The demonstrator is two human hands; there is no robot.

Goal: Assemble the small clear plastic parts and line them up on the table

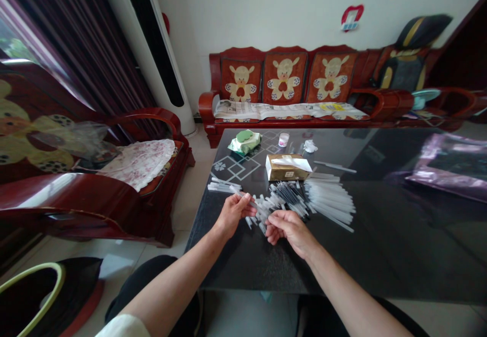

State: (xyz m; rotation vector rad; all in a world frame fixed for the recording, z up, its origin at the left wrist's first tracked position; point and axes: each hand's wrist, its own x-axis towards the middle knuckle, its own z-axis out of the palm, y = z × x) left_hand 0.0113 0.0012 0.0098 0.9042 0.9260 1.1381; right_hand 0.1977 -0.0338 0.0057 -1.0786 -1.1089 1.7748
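Observation:
My left hand [236, 212] is closed in a pinch on a slim whitish pen [236, 191], whose end sticks out past the thumb to the upper left. Fingers curled, my right hand [287, 229] is at the near edge of a heap of short translucent pen caps [263, 206]. What it holds, if anything, is hidden. Behind the hands lie a bunch of black pen refills [288, 195] and a fanned stack of translucent white pen barrels [331, 200]. Several whitish pens [220, 185] are grouped left of the heap.
On the dark glossy table [380, 256] stand a gold tissue box [277, 170], a green wipes pack [245, 142], a small white cup [283, 139] and crumpled tissue [310, 146]. A purple foil bag [449, 167] lies right. Red wooden seats [207, 106] are beyond and to the left.

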